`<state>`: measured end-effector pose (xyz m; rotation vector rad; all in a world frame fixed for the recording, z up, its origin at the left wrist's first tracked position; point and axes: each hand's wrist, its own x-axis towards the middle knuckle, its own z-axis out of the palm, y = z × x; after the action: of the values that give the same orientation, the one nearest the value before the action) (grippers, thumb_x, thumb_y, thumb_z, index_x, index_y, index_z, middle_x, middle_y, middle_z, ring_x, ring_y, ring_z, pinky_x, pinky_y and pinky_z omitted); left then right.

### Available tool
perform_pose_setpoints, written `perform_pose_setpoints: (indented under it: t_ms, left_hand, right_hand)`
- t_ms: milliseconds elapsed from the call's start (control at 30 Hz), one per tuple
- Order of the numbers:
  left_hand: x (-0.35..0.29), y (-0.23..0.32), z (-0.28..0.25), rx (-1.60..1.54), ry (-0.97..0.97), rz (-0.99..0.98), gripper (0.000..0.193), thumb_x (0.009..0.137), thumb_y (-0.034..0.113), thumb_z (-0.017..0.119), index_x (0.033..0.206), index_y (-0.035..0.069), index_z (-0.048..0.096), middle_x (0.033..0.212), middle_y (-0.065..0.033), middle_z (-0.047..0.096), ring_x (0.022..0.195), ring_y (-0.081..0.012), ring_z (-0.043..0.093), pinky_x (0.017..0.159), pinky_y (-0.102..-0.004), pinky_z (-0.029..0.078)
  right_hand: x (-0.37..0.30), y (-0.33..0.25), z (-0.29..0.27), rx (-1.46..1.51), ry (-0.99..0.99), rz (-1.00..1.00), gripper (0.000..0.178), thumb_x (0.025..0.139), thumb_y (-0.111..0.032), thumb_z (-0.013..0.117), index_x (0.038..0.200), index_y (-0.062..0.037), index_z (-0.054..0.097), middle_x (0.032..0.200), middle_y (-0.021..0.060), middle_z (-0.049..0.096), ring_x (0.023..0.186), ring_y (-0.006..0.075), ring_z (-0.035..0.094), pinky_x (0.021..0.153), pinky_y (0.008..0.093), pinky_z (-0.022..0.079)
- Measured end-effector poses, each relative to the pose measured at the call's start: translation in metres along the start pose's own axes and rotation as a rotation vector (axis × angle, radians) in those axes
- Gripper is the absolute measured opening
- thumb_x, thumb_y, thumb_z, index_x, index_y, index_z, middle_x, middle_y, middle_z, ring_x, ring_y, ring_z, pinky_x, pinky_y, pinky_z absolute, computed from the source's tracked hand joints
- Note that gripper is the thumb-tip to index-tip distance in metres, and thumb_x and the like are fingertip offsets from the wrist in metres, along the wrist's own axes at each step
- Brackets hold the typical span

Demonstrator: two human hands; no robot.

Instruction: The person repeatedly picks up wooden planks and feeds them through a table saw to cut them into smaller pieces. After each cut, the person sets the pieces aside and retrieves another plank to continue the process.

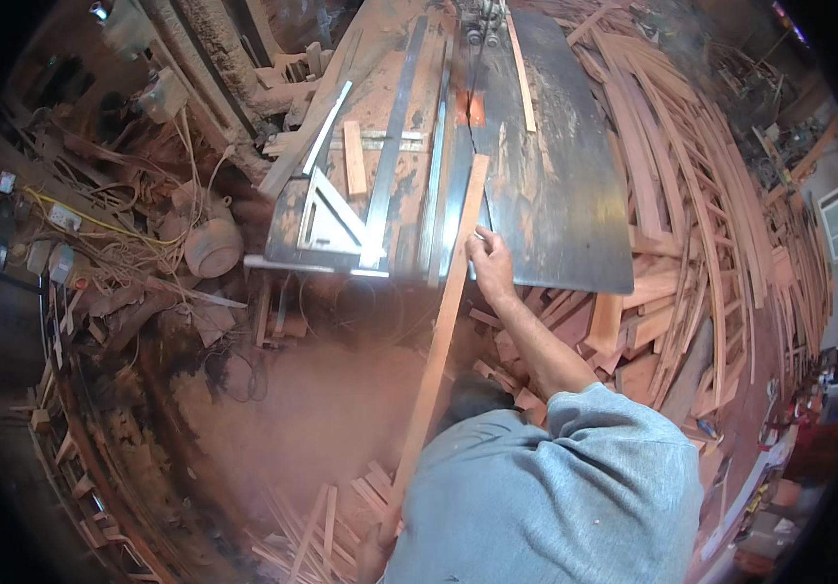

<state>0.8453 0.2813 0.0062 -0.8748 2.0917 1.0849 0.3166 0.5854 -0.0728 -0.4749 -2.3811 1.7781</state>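
A long wooden strip (445,336) is held lengthwise ahead of the body, its long axis running from the lower left, beside the blue-grey shirt (555,487), up and slightly to the right over the near edge of a band-saw table (575,224). The far end is set just short of the orange insert (475,109) around the saw slot, and is pointed roughly toward it, with the metal rail (437,195) left of it. That end is much nearer to the right hand (492,261), by which the strip is flanked on its right side; the near end is met by the left hand (373,557), well apart at the lower edge.

By the right hand the strip is gripped at its right edge: the fingers are curled in with no gap seen, though the underside is hidden. The left hand is partly covered by the shirt and cut off by shadow, so contact with the near end can be made out, but how tightly its fingers are closed cannot be told
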Motion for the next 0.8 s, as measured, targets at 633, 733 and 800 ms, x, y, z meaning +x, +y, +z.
perform_pose_setpoints:
  t_ms: [633,733,800]
  left_hand:
    - [0.068,-0.002,0.028,0.035,-0.144,0.212,0.040,0.081,0.028,0.073,0.112,0.003,0.065,0.100,-0.0243,0.071,0.094,-0.0443,0.069,0.081,-0.0508,0.055]
    - [0.093,0.129,0.007,0.389,-0.181,0.296,0.035,0.083,0.024,0.068,0.113,0.005,0.066,0.098,-0.0248,0.071,0.093,-0.0438,0.069,0.080,-0.0505,0.055]
    - [0.105,0.224,0.008,0.302,-0.196,0.512,0.040,0.089,0.027,0.063,0.123,0.004,0.067,0.107,-0.0285,0.070,0.101,-0.0457,0.068,0.085,-0.0525,0.053]
  right_hand:
    - [0.134,-0.012,-0.008,-0.185,0.009,0.007,0.078,0.092,-0.043,0.075,0.143,0.0092,0.048,0.140,0.0247,0.052,0.116,0.0295,0.063,0.099,0.0394,0.051]
    - [0.148,0.000,-0.031,-0.371,0.228,0.018,0.073,0.093,-0.041,0.073,0.141,0.0093,0.050,0.142,0.0262,0.050,0.119,0.0333,0.062,0.102,0.0421,0.050]
    - [0.113,-0.016,-0.039,-0.402,0.216,-0.196,0.057,0.094,-0.034,0.070,0.126,0.0099,0.055,0.134,0.0258,0.052,0.125,0.0401,0.053,0.108,0.0447,0.043]
